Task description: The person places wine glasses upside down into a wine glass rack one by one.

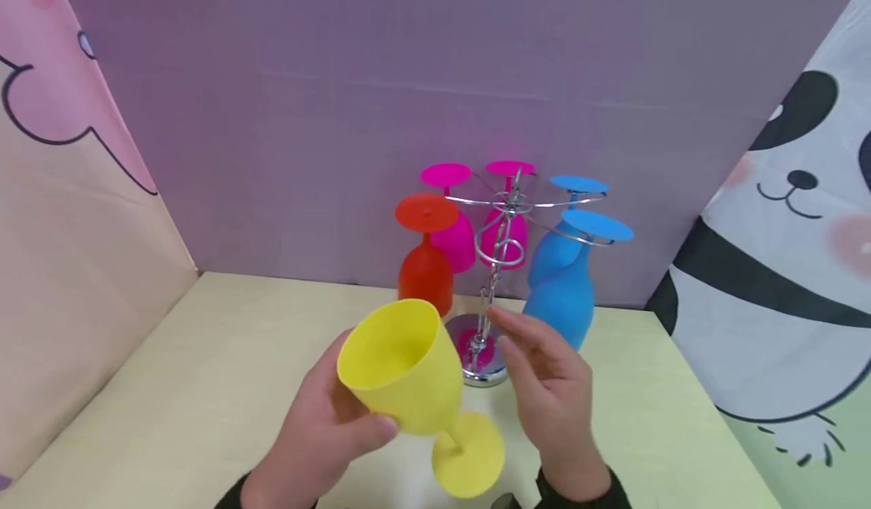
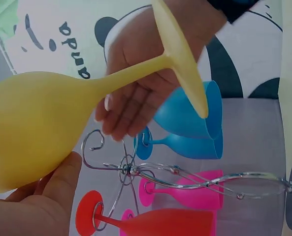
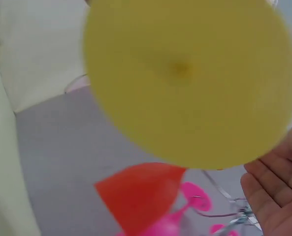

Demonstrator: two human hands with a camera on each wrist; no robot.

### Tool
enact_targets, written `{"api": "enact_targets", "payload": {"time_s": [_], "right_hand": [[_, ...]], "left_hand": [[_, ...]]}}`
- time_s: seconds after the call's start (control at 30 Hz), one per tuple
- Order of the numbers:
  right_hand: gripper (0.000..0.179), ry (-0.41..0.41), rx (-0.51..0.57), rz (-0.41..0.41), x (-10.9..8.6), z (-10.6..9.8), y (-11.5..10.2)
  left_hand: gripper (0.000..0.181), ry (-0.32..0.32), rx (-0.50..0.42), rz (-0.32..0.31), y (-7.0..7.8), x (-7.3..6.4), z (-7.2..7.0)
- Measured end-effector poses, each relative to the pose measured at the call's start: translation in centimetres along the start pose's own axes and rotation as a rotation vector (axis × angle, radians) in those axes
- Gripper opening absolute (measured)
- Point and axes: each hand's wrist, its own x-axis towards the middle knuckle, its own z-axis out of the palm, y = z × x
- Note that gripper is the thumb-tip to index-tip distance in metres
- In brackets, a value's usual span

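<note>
A yellow plastic goblet (image 1: 415, 384) is in my left hand (image 1: 327, 426), which grips its bowl with the thumb on the near side. The goblet leans, its mouth turned up to the left and its round foot (image 1: 469, 460) low on the right. My right hand (image 1: 551, 392) holds nothing; its loosely bent fingers are beside the goblet, in front of the rack. In the left wrist view, the right palm (image 2: 141, 73) shows behind the yellow stem (image 2: 133, 73). The yellow foot fills much of the right wrist view.
Behind the hands stands a chrome goblet rack with a round base (image 1: 486, 380). Upside down from its arms hang a red goblet (image 1: 425, 271), two pink goblets (image 1: 456, 244) and two blue goblets (image 1: 561, 308). A purple backdrop (image 1: 306, 153) rises behind the pale table (image 1: 258, 327).
</note>
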Motion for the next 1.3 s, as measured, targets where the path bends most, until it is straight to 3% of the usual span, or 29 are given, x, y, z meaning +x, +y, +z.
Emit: {"api": "enact_targets", "payload": {"time_s": [0.13, 0.27, 0.33, 0.43, 0.6, 0.7, 0.8, 0.9, 1.0, 1.17, 1.3], "right_hand": [[0.034, -0.015, 0.078, 0.136, -0.5, 0.9, 1.0], [0.031, -0.037, 0.188, 0.364, -1.0, 1.8, 1.5], [0.032, -0.036, 0.251, 0.472, -1.2, 2.4, 1.6], [0.034, -0.033, 0.345, 0.555, -1.4, 3.1, 1.6], [0.032, -0.069, 0.525, 0.555, -2.1, 4.2, 1.2], [0.025, -0.096, 0.744, 0.439, -2.8, 4.7, 1.6], [0.035, -0.128, 0.960, 0.284, -3.1, 5.2, 2.0], [0.037, -0.132, 1.037, 0.224, -3.2, 5.4, 1.9], [0.034, -0.113, 1.040, 0.264, -3.1, 5.2, 1.2], [0.030, -0.061, 0.954, 0.391, -2.7, 5.0, 0.0], [0.032, -0.012, 0.994, 0.457, -2.5, 4.9, -0.5]], "left_hand": [[0.056, -0.010, -0.045, 0.070, 0.0, -0.4, -0.2], [0.050, 0.004, -0.101, 0.183, -0.3, -0.2, -0.4], [0.044, 0.005, -0.155, 0.220, -0.6, -0.1, -0.3], [0.037, -0.009, -0.258, 0.294, -1.1, 0.2, 0.0], [0.032, 0.013, -0.466, 0.419, -1.7, 0.3, 0.7], [0.032, 0.044, -0.542, 0.436, -1.8, 0.2, 1.0], [0.032, 0.034, -0.589, 0.435, -1.8, 0.1, 1.1], [0.033, 0.006, -0.616, 0.437, -1.9, 0.1, 1.0], [0.035, 0.003, -0.641, 0.425, -2.0, 0.1, 1.1], [0.035, 0.045, -0.677, 0.377, -2.3, 0.1, 1.3], [0.031, 0.078, -0.666, 0.351, -2.7, 0.3, 1.4]]}}
